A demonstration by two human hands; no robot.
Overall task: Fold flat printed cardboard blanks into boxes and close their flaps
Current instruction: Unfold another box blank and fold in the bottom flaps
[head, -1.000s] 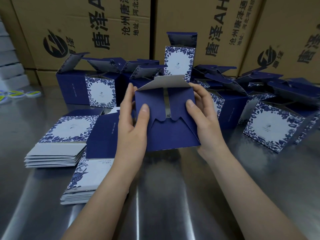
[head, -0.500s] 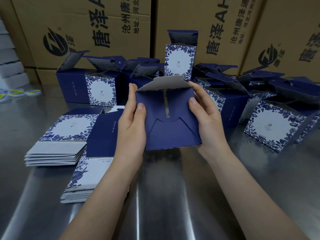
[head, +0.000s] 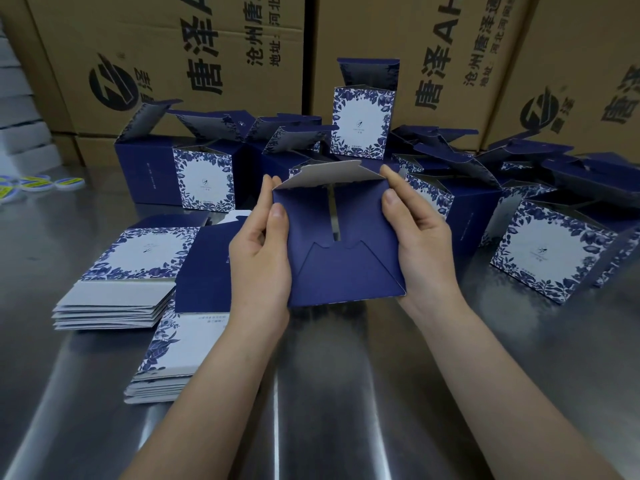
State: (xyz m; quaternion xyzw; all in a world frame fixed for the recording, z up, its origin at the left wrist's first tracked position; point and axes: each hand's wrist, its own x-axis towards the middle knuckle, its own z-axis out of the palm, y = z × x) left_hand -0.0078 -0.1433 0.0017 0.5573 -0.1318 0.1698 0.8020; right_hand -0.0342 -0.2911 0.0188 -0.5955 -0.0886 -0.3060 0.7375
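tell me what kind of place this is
Probably a packaging workshop or stockroom: big printed shipping cartons stacked at the back, stacks of flat blanks on a steel table, and a crowd of folded blue boxes behind them.

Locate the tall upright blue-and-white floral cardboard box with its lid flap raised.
In the head view the tall floral box stands top centre, behind the dark blue box being folded, before the brown shipping cartons.

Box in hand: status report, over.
Holding: left hand, right hand pinch the box sides. Facing flaps folded in, far flap up. Nothing in the way.
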